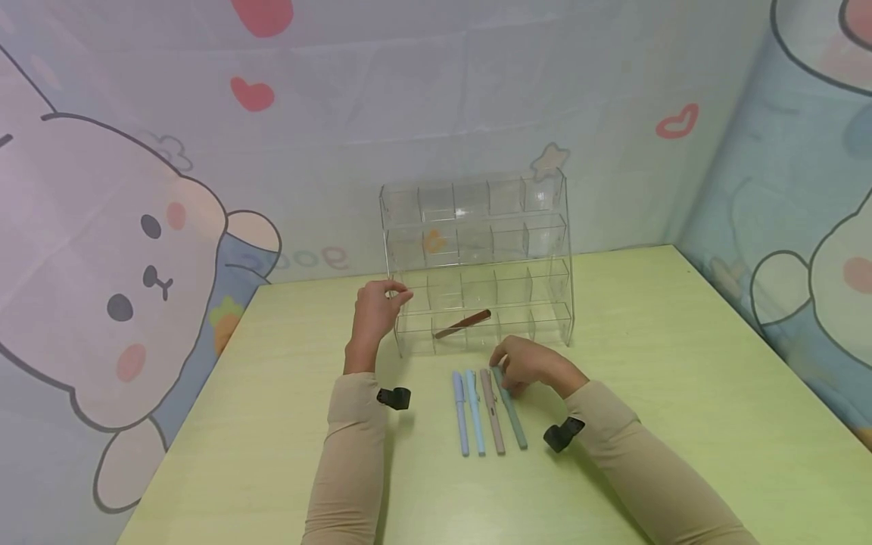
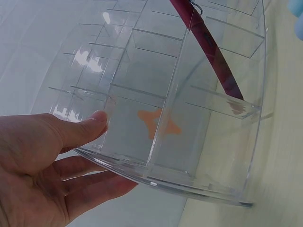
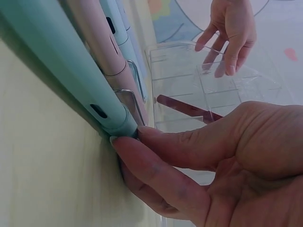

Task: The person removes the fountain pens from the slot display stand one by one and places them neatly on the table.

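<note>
At the left side of a clear acrylic display rack, my left hand grips the rack's side edge, thumb in front and fingers behind in the left wrist view. A dark red pen leans slantwise in the bottom tier. My right hand pinches the far end of a green pen, the rightmost in a row on the table. Left of it lie a pinkish-brown pen, a light blue pen and a periwinkle pen, side by side.
The rack has several tiers of divided compartments and stands near the back of the pale yellow-green table. Behind it hangs a cloth backdrop with cartoon bears and hearts, which also covers the sides.
</note>
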Tool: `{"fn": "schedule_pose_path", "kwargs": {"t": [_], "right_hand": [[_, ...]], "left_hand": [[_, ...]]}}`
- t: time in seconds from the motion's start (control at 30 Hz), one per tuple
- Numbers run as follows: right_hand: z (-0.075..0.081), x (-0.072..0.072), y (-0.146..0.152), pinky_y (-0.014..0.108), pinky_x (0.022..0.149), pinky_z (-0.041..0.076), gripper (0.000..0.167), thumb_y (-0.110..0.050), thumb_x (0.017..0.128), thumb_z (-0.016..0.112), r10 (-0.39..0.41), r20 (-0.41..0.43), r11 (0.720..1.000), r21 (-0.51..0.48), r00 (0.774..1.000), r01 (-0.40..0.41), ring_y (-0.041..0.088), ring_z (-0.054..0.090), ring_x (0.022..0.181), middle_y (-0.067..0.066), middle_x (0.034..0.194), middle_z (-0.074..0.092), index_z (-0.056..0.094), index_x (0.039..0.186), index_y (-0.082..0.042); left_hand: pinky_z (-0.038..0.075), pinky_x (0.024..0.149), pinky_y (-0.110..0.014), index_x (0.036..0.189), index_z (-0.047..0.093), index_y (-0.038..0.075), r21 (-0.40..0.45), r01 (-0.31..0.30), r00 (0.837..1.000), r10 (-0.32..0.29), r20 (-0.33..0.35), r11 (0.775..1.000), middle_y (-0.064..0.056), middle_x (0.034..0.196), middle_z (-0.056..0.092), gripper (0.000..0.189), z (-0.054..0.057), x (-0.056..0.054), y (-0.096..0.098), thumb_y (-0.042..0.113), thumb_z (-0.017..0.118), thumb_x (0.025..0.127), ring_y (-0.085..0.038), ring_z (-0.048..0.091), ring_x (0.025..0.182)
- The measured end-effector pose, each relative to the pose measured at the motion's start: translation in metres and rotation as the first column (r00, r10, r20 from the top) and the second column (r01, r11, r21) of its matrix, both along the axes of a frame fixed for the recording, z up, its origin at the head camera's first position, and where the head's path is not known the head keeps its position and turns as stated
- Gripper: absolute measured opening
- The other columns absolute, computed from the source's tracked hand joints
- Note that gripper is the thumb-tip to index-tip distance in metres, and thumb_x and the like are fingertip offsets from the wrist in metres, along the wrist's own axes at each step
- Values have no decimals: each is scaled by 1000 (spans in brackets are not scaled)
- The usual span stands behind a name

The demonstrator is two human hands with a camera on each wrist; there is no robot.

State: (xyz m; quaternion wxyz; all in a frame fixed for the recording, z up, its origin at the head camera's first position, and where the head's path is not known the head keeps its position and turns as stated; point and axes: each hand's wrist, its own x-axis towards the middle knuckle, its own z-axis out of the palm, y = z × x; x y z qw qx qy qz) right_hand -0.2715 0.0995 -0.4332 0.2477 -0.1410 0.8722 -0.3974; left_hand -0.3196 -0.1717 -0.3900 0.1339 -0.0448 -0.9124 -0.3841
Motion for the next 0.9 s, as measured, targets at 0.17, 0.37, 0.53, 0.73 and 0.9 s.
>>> {"fn": "schedule_pose_path", "kwargs": {"t": [0.17, 0.37, 0.53, 0.73, 0.9], "right_hand": [[-1, -1, 1, 35, 68, 58, 46, 19, 83, 66, -9, 22, 1000, -6, 1000, 9, 27, 71, 84, 34, 125, 58, 56, 129, 14], [2, -2, 1, 35, 67, 58, 50, 17, 83, 66, -14, 32, 1000, 6, 999, 14, 26, 71, 81, 34, 127, 56, 53, 131, 15], [9, -3, 5, 37, 68, 58, 54, 16, 83, 66, -44, 59, 998, -33, 997, 46, 29, 71, 80, 35, 131, 51, 48, 134, 15], [15, -3, 12, 37, 69, 58, 52, 12, 85, 66, -43, 31, 996, -72, 999, 45, 34, 69, 90, 36, 131, 49, 48, 134, 15], [27, 0, 18, 37, 70, 58, 51, 7, 88, 65, -23, -21, 997, -78, 1000, 21, 36, 67, 98, 35, 130, 49, 48, 136, 15]], "left_hand": [[24, 43, -26, 108, 76, 6, -1, 1, 1000, -1, -1, 1000, -21, 125, 66, 21, -1, 0, 0, 23, 69, 97, -9, 20, 42], [24, 43, -26, 107, 77, 6, -11, 1, 1000, -1, -10, 1000, -20, 123, 67, 20, -2, -2, -1, 22, 70, 97, -9, 21, 43], [24, 43, -26, 107, 77, 7, -13, -1, 1000, 1, -11, 1000, -20, 126, 66, 21, -2, -3, -1, 24, 70, 97, -9, 21, 42], [25, 43, -26, 107, 77, 6, 2, 3, 1000, -3, -16, 1000, -20, 124, 67, 20, -3, -2, -2, 22, 70, 97, -8, 22, 42], [25, 43, -26, 107, 77, 6, 3, 5, 1000, -5, -17, 1000, -20, 125, 66, 20, -3, -2, -2, 22, 70, 97, -8, 23, 41]]}}
